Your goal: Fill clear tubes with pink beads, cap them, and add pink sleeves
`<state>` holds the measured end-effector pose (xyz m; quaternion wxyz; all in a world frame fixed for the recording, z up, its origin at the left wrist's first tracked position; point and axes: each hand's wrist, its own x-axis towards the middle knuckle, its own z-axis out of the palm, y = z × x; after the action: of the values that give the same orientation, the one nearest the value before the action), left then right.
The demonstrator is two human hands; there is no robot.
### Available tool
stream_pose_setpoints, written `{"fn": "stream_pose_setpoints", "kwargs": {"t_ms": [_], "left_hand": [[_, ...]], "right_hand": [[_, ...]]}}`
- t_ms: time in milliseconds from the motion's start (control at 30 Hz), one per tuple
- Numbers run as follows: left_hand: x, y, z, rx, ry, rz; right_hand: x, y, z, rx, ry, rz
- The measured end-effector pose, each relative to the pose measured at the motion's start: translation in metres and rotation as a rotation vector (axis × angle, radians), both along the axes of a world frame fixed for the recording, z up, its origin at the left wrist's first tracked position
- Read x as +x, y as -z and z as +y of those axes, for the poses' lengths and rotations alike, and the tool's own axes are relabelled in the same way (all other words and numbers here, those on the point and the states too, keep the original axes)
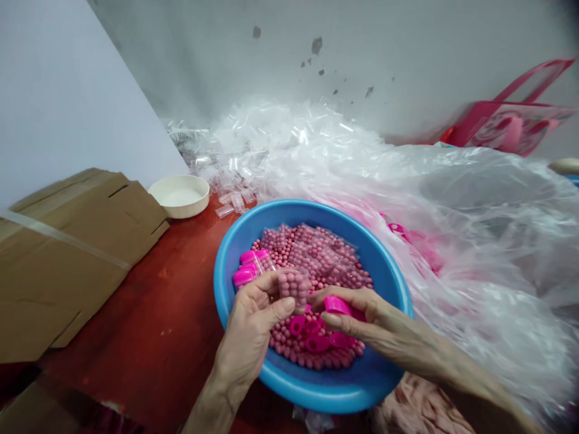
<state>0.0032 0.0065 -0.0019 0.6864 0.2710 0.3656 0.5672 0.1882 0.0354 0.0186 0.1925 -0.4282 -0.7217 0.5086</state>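
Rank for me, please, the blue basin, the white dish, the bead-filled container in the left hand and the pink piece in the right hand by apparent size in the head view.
1. Blue basin
2. White dish
3. Bead-filled container and pink piece: too close to rank, with fingers covering parts.

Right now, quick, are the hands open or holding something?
Left hand: closed, holding a clear pack of pink beads.
Right hand: closed, holding a bright pink plastic piece.
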Motion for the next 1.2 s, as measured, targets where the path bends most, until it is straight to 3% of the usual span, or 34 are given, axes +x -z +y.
{"fn": "stream_pose_setpoints", "kwargs": {"t_ms": [200,567,900,1067,1200], "left_hand": [[-0.001,-0.001,0.0,0.024,0.081,0.034],[-0.001,-0.001,0.0,-0.03,0.113,0.027],[-0.001,0.003,0.0,0.045,0.142,-0.002],[0.0,0.003,-0.002,0.114,0.153,0.104],[0.0,0.001,-0.003,0.127,0.164,0.189]], "right_hand": [[0.0,-0.009,0.015,-0.001,0.188,0.096],[-0.036,-0.021,0.027,0.499,-0.046,-0.075],[-0.026,-0.002,0.015,0.497,0.015,-0.026],[-0.004,0.01,0.01,0.459,-0.025,-0.081],[0.013,0.008,-0.002,0.456,-0.07,-0.113]]}}
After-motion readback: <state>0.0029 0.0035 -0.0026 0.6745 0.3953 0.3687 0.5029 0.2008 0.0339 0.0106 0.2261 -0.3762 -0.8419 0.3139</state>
